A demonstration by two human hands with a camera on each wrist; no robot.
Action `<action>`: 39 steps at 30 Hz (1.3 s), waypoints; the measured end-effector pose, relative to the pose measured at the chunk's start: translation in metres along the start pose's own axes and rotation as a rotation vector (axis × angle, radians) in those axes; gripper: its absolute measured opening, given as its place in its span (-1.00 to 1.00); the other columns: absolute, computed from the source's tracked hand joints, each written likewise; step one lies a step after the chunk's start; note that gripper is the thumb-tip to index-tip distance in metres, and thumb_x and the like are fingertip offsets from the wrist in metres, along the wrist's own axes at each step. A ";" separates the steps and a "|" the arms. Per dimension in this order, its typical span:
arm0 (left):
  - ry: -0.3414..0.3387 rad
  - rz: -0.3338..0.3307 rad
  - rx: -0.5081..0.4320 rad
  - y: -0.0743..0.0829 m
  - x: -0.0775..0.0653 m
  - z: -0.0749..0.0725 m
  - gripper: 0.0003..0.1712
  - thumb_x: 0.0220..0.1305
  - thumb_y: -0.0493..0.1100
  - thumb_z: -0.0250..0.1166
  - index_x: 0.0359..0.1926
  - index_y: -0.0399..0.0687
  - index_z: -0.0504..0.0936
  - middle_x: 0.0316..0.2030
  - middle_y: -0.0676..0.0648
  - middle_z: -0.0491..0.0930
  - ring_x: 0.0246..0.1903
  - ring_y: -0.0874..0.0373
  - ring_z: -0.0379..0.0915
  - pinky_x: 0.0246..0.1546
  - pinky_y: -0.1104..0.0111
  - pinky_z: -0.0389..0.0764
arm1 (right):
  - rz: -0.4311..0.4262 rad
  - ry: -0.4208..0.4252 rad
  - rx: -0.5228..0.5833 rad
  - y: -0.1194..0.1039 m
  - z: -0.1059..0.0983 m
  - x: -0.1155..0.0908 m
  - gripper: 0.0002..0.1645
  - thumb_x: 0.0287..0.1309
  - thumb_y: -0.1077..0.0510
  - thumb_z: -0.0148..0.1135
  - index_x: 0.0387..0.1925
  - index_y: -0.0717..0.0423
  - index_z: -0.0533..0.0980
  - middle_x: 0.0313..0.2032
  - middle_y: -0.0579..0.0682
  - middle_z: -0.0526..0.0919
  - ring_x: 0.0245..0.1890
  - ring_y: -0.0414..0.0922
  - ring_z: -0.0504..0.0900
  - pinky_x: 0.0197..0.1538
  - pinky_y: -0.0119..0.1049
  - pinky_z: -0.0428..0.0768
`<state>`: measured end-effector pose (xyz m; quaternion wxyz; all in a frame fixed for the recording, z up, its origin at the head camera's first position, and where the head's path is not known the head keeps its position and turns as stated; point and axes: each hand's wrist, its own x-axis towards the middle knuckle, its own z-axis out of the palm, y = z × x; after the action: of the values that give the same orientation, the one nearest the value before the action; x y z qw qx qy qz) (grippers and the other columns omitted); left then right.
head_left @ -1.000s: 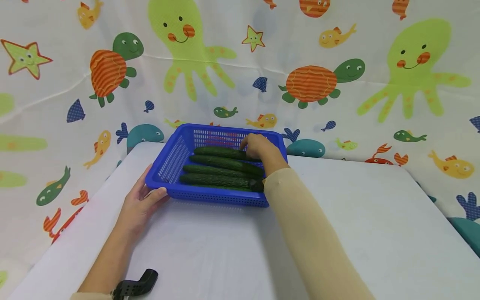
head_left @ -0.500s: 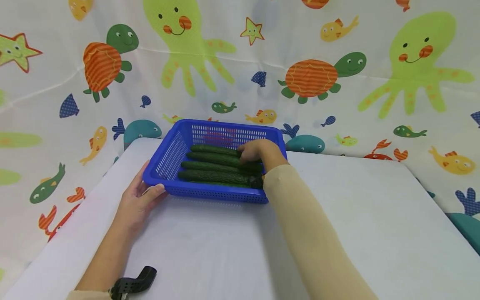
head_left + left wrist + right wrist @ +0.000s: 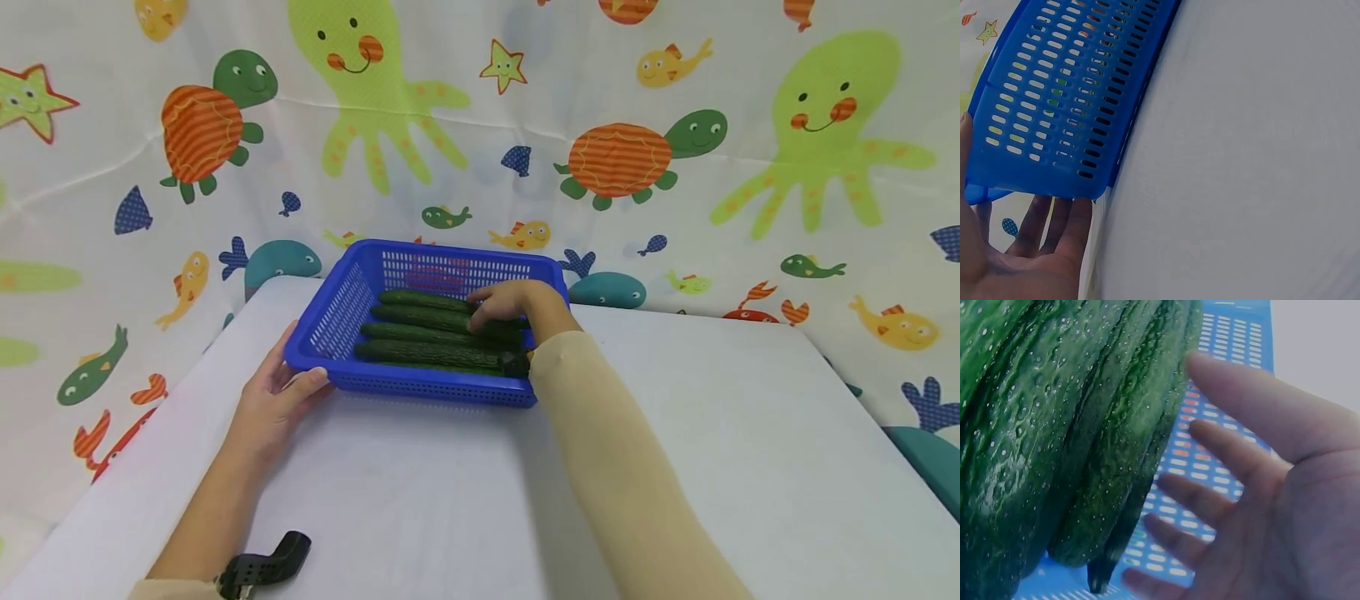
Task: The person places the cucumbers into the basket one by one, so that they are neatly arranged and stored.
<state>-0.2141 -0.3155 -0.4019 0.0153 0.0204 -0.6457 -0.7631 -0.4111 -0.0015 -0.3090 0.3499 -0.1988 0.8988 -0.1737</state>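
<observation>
Several long dark-green cucumbers (image 3: 420,333) lie side by side in a blue slotted plastic basket (image 3: 420,382). My left hand (image 3: 266,408) holds the basket's near left corner, thumb at the front rim and the other fingers around the left side. In the left wrist view, fingertips (image 3: 1080,215) meet the lower edge of the basket wall. My right hand (image 3: 510,304) reaches inside at the right end, over the far cucumbers. In the right wrist view its fingers are spread beside the bumpy cucumbers (image 3: 1125,444), thumb tip right at the outermost one, with nothing gripped.
The basket stands on a white table (image 3: 705,433) toward its far edge. Behind hangs a white curtain (image 3: 480,175) printed with sea animals. A black strap mount (image 3: 270,567) sits on the left wrist. My right sleeve (image 3: 615,467) crosses the basket's right front corner.
My right hand has shifted slightly left and nearer over the cucumbers, its fingers reaching out more. The left hand stays at the basket's corner. The head view has moved slightly.
</observation>
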 end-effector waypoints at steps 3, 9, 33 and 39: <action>0.001 -0.002 0.000 0.003 0.001 -0.001 -0.09 0.50 -0.14 0.26 0.63 0.52 0.00 0.66 -0.11 -0.06 0.31 0.32 0.32 0.11 0.51 0.64 | -0.053 0.055 0.010 -0.002 -0.002 -0.005 -0.06 0.35 -0.18 0.26 0.64 -0.24 0.10 0.67 0.02 -0.05 0.67 0.10 -0.16 0.64 0.19 0.01; 0.003 -0.019 0.013 0.002 0.000 0.000 -0.09 0.50 -0.13 0.25 0.63 0.53 -0.02 0.67 -0.10 -0.09 0.31 0.34 0.30 0.12 0.51 0.63 | -0.101 0.102 0.007 0.005 -0.002 -0.014 0.00 0.31 -0.22 0.30 0.64 -0.23 0.08 0.67 0.00 -0.04 0.67 0.09 -0.14 0.64 0.20 -0.01; -0.020 -0.051 -0.008 -0.003 0.001 -0.003 -0.09 0.51 -0.13 0.24 0.62 0.60 -0.03 0.68 -0.03 -0.15 0.20 0.46 0.38 0.01 0.54 0.68 | -0.160 0.357 -0.224 0.004 0.023 -0.107 0.07 0.35 -0.35 0.23 0.67 -0.25 -0.06 0.66 0.02 -0.02 0.67 0.09 -0.09 0.62 0.23 0.07; -0.064 0.002 0.029 -0.001 0.002 -0.008 -0.08 0.54 -0.17 0.20 0.65 0.50 -0.08 0.68 -0.12 -0.21 0.13 0.51 0.44 -0.03 0.51 0.72 | -0.149 0.496 -0.194 0.033 0.041 -0.132 0.03 0.36 -0.43 0.15 0.66 -0.29 -0.03 0.66 0.11 -0.08 0.66 0.18 -0.11 0.58 0.31 0.10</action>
<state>-0.2157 -0.3237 -0.4039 -0.0051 -0.0044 -0.6569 -0.7540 -0.3010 0.0829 -0.2785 0.0846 -0.2485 0.9523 -0.1555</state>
